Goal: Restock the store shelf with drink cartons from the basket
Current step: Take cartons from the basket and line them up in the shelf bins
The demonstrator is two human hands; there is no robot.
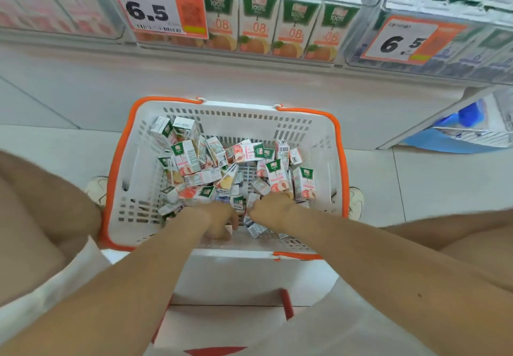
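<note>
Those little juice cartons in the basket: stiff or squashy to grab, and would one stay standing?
Probably stiff: each drink carton keeps sharp box edges though jumbled in the basket. Likely light, being small beside the right hand. Flat sides should stop rolling, but they seem tippy: many lie on their sides.

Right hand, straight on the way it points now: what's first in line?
Right hand reaches forward into the basket; first in line is probably the pink carton standing just beyond its knuckles. Depth is unclear, so it may already touch it.
</note>
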